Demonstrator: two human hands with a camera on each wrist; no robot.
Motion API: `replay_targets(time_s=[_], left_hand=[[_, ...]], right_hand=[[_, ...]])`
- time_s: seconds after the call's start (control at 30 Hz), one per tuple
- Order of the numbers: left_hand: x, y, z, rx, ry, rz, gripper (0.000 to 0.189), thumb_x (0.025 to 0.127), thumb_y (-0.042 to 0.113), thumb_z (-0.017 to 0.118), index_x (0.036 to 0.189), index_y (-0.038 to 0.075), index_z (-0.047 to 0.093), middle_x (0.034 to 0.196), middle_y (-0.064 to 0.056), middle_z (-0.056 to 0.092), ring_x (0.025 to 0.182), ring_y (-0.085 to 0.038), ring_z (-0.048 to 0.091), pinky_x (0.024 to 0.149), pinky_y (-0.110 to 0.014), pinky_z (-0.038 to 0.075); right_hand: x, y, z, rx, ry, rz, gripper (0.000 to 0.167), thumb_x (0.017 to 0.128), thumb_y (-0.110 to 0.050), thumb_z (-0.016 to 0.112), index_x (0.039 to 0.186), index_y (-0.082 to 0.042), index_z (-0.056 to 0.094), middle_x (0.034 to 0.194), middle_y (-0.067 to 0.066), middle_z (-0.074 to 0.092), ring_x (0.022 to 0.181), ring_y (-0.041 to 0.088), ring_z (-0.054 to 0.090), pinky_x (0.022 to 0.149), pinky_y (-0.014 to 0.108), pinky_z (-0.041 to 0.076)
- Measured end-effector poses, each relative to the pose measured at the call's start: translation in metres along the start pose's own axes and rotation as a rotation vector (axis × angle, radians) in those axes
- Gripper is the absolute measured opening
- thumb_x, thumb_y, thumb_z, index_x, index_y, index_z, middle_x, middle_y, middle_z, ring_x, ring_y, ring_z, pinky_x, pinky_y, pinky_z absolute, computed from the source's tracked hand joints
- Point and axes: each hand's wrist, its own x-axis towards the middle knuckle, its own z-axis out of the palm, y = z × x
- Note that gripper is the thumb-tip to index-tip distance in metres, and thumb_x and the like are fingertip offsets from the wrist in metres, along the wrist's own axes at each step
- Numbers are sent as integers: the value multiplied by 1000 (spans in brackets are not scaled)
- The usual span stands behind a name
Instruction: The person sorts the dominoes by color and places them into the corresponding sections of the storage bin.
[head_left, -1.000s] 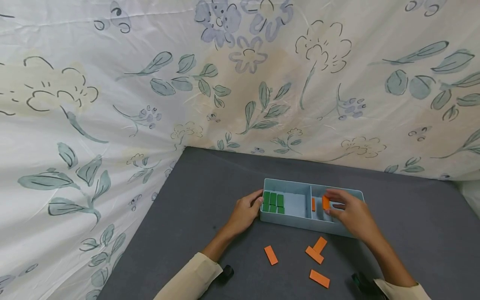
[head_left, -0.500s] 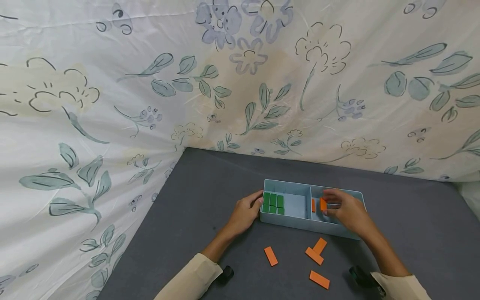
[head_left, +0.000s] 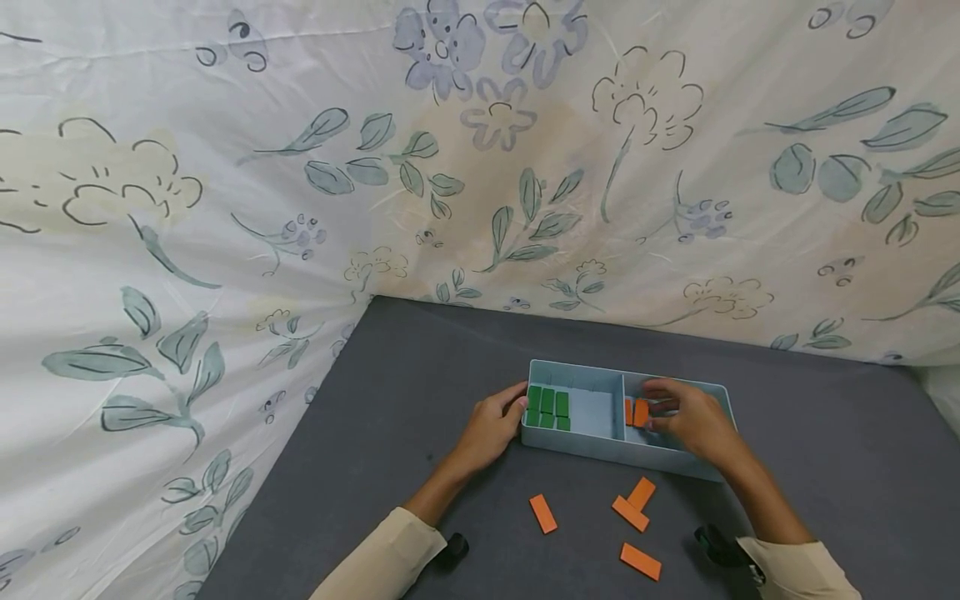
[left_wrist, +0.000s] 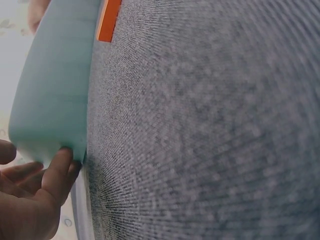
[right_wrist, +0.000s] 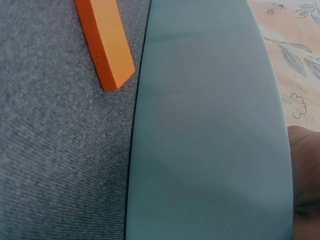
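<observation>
A light-blue divided box (head_left: 600, 447) stands on the dark cloth. My left hand (head_left: 487, 427) holds its left end; in the left wrist view, bent fingers (left_wrist: 56, 172) press the end wall. Inside the right compartment, my right hand (head_left: 693, 421) pinches an orange block (head_left: 641, 412) between thumb and fingers. Just left of it, another orange block (head_left: 628, 412) stands against the divider. Several green blocks (head_left: 548, 401) fill the left part of the large left compartment in two rows. In the right wrist view the box wall hides the fingertips and held block.
In front of the box, several loose orange blocks lie on the grey cloth (head_left: 420, 375): one at left (head_left: 543, 513), two touching (head_left: 630, 512), one nearest (head_left: 641, 562). A floral curtain (head_left: 480, 167) hangs behind and at left.
My right hand has moved the orange block left, closer to the one by the divider. My left hand stays at the box's left end. The loose blocks have not moved.
</observation>
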Motion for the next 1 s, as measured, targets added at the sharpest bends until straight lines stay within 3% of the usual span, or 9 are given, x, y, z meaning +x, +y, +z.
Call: replay_targets(time_s=[0.4, 0.83, 1.0], left_hand=[[0, -1, 0, 1, -4, -5, 49, 115, 27, 48, 158, 2, 49, 155, -15, 56, 147, -26, 49, 118, -50, 42], [1, -1, 1, 8, 10, -3, 48, 115, 25, 50, 156, 0, 51, 155, -15, 57, 146, -27, 50, 118, -51, 42], [1, -1, 1, 0, 13, -10, 47, 115, 23, 50, 156, 0, 51, 154, -15, 57, 145, -27, 51, 117, -51, 42]], right_hand=[[-6, 1, -1, 39, 36, -3, 54, 93, -5, 81, 143, -1, 62, 136, 25, 66, 117, 44, 69, 82, 48, 61], [-21, -2, -3, -4, 161, -50, 52, 92, -7, 84, 140, -3, 65, 132, 22, 70, 111, 42, 72, 76, 38, 62], [-29, -7, -3, -22, 210, -74, 51, 90, -6, 85, 138, -2, 67, 125, 21, 73, 107, 40, 73, 82, 44, 62]])
